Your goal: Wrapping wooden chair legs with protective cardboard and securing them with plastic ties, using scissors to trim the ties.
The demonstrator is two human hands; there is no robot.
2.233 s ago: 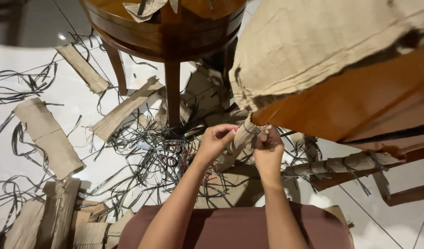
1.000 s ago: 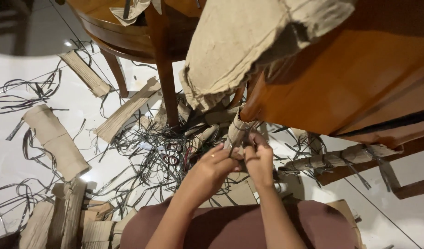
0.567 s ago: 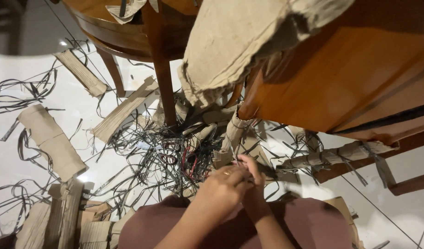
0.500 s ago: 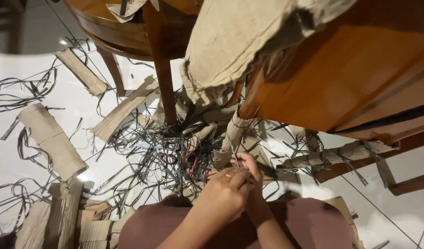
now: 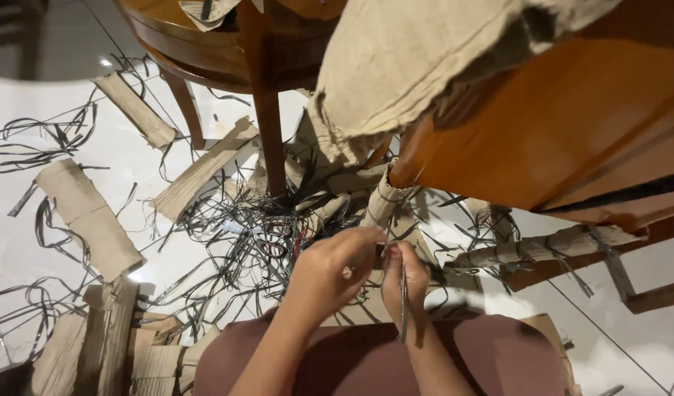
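Warm indoor light — glare on floor, hands motion-blurred.

Left hand — forearm raised from lower centre, fingers curled, fingertips reaching right. Right hand — just beside it, fingers pinched shut, back toward camera, forearms converging.

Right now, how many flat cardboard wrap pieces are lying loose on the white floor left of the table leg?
3: one upper left, one at left, one by the leg. More may hide under the black straps.
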